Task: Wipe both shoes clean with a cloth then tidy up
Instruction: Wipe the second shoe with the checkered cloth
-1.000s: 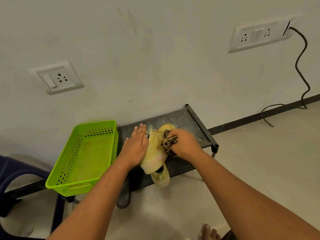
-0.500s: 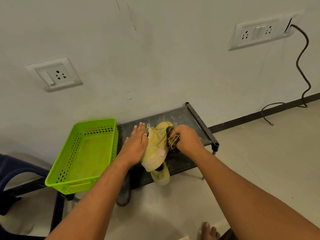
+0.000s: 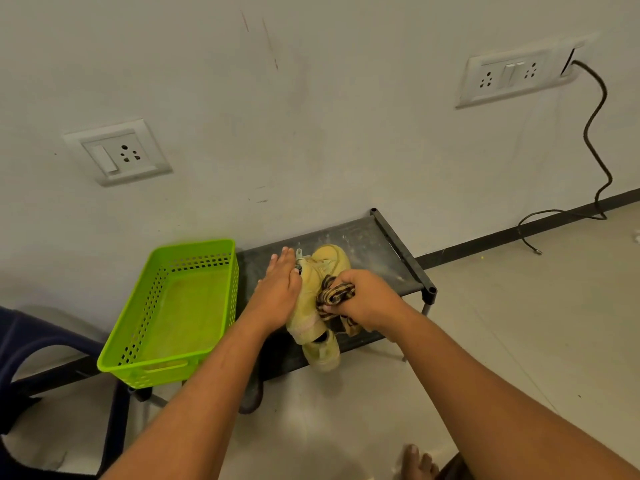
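Sliding back toward the person, the right hand [image 3: 369, 299] is now sitting lower along the shoe than half a second ago, and it is dragging the cloth [image 3: 335, 295] down the shoe's right flank. Its fingers are curling tightly round the bunched, brown-and-yellow striped cloth, with a loose tail hanging below the knuckles. The wad is pressing against the side of the yellow shoe [image 3: 306, 315], which is lying tilted with its pale sole edge turned toward the camera.

On the opposite side, the left hand [image 3: 278, 289] is bracing the shoe with flat, straight fingers, gripping nothing and sitting much where it sat earlier.

Beneath the shoe being wiped, the second shoe [image 3: 323, 355] is poking its heel past the front edge of the low black rack [image 3: 388, 251], which is carrying both shoes. Just left of the rack, the green basket [image 3: 183, 306] is standing with nothing visible inside.

Judging from the stroke, the wiping of the first shoe is under way rather than finishing. The second shoe looks as though it is waiting its turn, and the tidying is yet to come.
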